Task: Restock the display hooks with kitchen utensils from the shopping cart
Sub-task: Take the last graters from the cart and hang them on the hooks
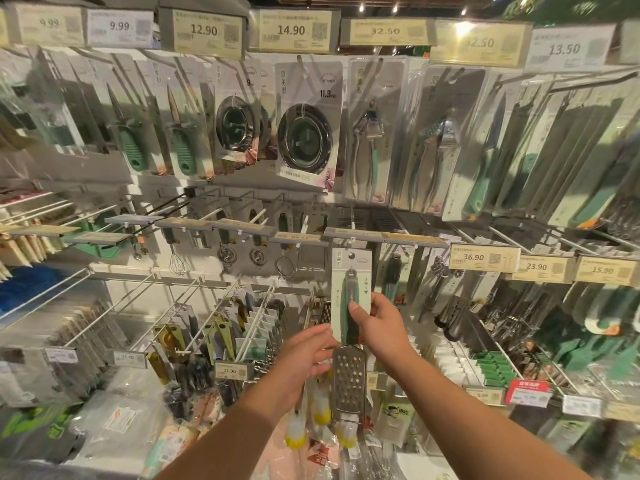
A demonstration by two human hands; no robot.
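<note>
A: From the head camera, what are the hands holding?

B: The right hand (pixel 375 323) has its thumb and fingers curled round a grater with a green-and-grey handle and a perforated steel blade, fixed to a pale backing card (pixel 350 306). It grips the card at handle height. The card stands upright, its top hole close under the grey price rail (pixel 356 234) of the middle row of hooks.

A: And the left hand?

B: The left hand (pixel 311 355) has its fingers straight and relaxed, their tips touching the card's lower left edge, just above the steel blade. It grips nothing.

A: Where is the grater against the display?

B: In front of the pegboard wall, low of centre, between a hook of small round wire strainers (pixel 284 266) to the left and dark-handled utensils (pixel 393 271) to the right. More graters (pixel 325 311) hang behind it on a lower hook.

A: What else is around?

B: Above, carded sink strainers in steel (pixel 304 133), green-handled oyster knives (pixel 181 133) and kitchen shears (pixel 369 133) hang under yellow price tags (pixel 291 29). Below the hands lie white brushes with yellow ends (pixel 322 410).
</note>
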